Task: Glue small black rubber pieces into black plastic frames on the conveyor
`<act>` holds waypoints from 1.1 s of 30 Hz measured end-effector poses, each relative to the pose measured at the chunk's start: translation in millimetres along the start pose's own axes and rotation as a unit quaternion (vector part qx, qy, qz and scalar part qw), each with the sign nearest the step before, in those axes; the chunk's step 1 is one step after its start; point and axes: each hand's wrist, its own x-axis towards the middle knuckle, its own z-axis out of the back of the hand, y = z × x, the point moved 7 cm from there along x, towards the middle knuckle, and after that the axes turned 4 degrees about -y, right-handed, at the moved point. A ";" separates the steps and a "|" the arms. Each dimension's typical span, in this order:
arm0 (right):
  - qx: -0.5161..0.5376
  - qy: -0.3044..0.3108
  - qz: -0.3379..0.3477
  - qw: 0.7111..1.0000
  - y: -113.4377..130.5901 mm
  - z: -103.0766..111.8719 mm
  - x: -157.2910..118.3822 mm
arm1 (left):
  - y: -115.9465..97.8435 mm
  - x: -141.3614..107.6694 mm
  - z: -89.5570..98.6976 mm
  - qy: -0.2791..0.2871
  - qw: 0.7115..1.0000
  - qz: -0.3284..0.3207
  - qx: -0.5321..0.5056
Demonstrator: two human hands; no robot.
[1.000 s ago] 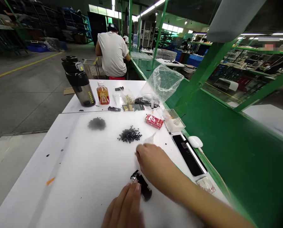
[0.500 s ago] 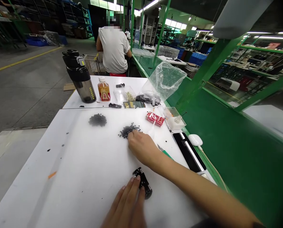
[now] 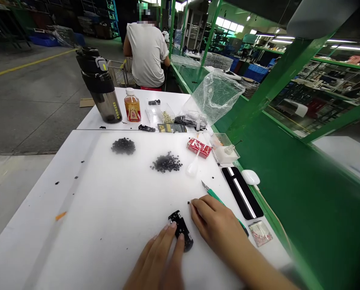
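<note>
– Black chip, tiny, right at the tips of the right hand. Pinched?

– Looks so from where I stand: thumb and forefinger are together, with the chip just at their ends.

– And the left hand?

– Its fingers rest on that dark, slim part, forefinger and thumb a little apart. Whether they squeeze or only steady it, I can't tell.

– Where does the part lie?

– Flat on the white worktop, between the two hands, on the near side and nearer the right edge than the left.

– What's changed?

– Half a second ago the right hand was down at the nearer chip pile. Now it's back beside the part, while the left hasn't let go. I'd judge the fetching is done and the work has come round to the part itself; the chip isn't on it yet.

– And further out?

– A green-handled knife just past the right hand, slanting toward the right edge. The other dark pile sits by the far left corner, the red packet by the far right.
</note>
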 end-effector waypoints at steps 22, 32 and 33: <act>0.135 0.226 0.010 0.965 -2.1 2.2 19.9 | 4.5 5.7 5.8 -0.003 0.998 0.046 -0.035; 0.110 0.150 0.108 0.977 30.4 0.4 -56.2 | 0.8 3.1 2.9 0.041 0.997 0.042 -0.040; 0.102 0.146 0.117 0.977 31.2 -1.1 -56.8 | 0.0 3.0 2.8 0.041 0.998 0.040 -0.040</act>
